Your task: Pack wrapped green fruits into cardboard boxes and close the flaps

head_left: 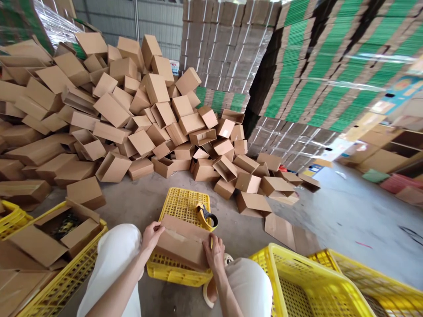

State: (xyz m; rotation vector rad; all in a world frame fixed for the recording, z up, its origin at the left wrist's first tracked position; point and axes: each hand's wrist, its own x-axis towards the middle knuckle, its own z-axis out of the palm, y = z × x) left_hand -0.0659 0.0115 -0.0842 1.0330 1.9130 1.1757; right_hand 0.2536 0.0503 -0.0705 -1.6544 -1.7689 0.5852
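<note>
Between my knees a brown cardboard box (181,243) lies on an upturned yellow plastic crate (178,276). My left hand (152,235) grips the box's left end, its thumb and fingers pinching the upper edge. At the other end, my right hand (214,251) holds the right edge, fingers bent over the corner. A strip of tape seems to run along the box's top, though it is hard to make out. Just beyond the box, a yellow-and-black tape dispenser (205,216) rests on the crate, apart from both hands.
A large heap of cardboard boxes (132,119) fills the floor ahead. Yellow crates stand on both sides: one at left (77,251) holds an open box (66,229), another at right (297,273). Strapped stacks of flat cardboard (228,48) rise behind.
</note>
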